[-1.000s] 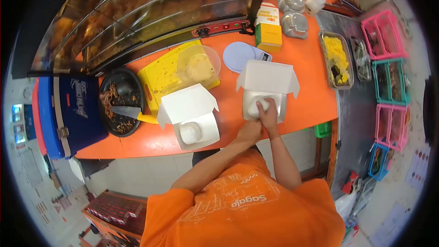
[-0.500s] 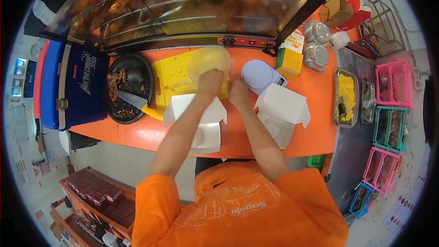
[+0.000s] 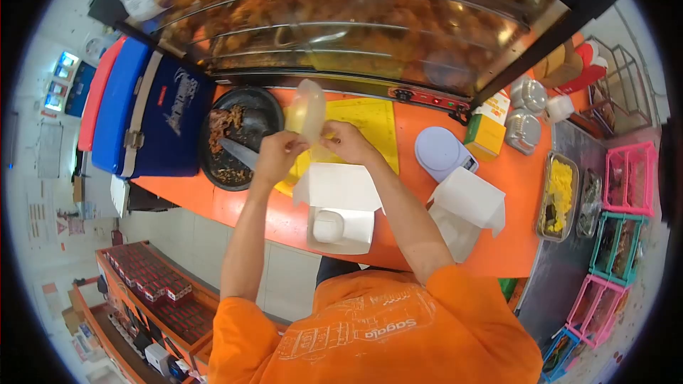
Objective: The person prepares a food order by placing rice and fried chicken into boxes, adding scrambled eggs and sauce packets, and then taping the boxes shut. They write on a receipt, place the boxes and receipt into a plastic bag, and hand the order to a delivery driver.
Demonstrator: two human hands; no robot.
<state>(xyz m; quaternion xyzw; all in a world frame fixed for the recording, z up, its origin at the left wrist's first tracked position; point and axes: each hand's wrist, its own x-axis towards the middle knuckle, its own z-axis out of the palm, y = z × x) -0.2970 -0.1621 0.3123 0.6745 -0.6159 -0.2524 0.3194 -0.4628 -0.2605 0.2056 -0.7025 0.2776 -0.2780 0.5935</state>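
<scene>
A clear plastic bowl (image 3: 307, 110) is clamped, tilted, between left hand (image 3: 279, 155) at seven o'clock and right hand (image 3: 346, 144) at four o'clock.

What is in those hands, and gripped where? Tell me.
A translucent plastic bowl, tipped on edge above the yellow cutting board; left hand and right hand pinch its lower rim.

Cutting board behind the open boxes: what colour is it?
Yellow. The cutting board shows best in the head view, partly behind the clear container.
</scene>
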